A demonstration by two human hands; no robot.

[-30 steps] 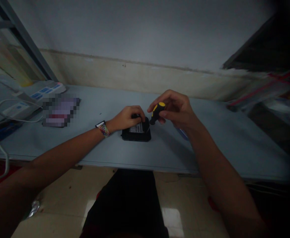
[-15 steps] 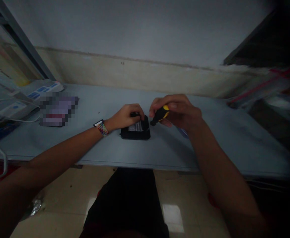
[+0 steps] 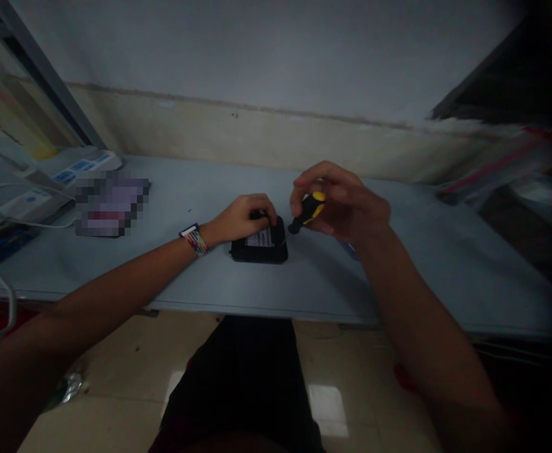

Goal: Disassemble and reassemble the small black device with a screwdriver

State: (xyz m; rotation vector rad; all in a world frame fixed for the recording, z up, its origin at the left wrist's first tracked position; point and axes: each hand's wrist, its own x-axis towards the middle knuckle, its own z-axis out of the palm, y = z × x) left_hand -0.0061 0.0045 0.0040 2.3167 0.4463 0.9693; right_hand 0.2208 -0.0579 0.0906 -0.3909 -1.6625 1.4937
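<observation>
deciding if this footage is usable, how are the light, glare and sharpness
Head view: dim overall, right edge fading to black; glare patches on the floor; soft shadow across the table near the right hand; print on the black case too soft to read; pixelation masks an item at left.

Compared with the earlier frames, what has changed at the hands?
The right hand and the yellow-and-black screwdriver it holds have shifted slightly right; the handle leans a little further that way and the grip has altered. Nothing was newly picked up or let go. The left hand stays on the black case.
</observation>
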